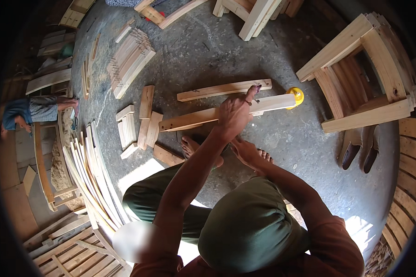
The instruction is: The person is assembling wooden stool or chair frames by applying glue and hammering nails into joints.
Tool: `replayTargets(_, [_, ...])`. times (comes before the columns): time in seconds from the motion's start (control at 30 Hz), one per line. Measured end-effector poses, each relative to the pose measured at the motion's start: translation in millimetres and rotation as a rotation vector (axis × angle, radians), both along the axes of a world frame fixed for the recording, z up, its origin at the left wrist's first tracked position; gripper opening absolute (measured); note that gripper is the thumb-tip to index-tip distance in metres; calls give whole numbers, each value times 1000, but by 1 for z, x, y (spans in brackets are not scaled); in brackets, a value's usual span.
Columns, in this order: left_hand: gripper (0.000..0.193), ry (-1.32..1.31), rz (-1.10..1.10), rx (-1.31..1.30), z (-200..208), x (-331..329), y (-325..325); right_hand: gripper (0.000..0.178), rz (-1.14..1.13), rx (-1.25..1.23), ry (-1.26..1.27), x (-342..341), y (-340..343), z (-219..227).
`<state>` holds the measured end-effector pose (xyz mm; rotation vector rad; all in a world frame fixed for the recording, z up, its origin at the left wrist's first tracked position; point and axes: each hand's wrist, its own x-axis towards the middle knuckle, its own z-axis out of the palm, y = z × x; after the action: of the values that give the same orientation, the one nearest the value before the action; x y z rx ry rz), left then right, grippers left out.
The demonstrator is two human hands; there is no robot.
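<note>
My left hand (235, 115) lies over the middle of a long wooden piece (275, 103) and looks closed round it. One digit reaches toward a second wooden bar (203, 92) lying just beyond, with dark pegs or holes along it. Under my left wrist, my right hand (246, 151) is curled beside my foot; whatever it may hold is hidden. A yellow rounded object (295, 98) touches or sits by the long piece's right end. Dark holes mark that piece's left end, and a thin wooden part lies along its lower side.
Short wooden blocks (127, 127) lie left of my hands. Nail-studded pieces (131, 60) are stacked behind. Long strips (94, 171) lean at left, near another person (41, 111). Wooden frames (339, 51) stand at right, above brown shoes (352, 145). My bare feet (188, 147) flank the workspace.
</note>
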<state>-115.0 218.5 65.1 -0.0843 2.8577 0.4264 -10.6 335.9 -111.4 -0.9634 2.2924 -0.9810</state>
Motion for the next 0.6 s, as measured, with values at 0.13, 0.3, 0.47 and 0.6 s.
replayTargets(0.13, [79, 125, -57, -2, -4, 4, -2, 42, 113, 200, -231, -7, -41, -14])
replayTargets(0.3, [78, 134, -70, 9, -8, -1, 1, 48, -250, 169, -233, 1, -49, -28])
replayTargets(0.47, [82, 73, -33, 50, -10, 1, -11, 42, -216, 385, -198, -27, 5, 4])
replayTargets(0.6, [83, 148, -75, 46, -12, 0, -6, 34, -190, 453, -54, -25, 39, 3])
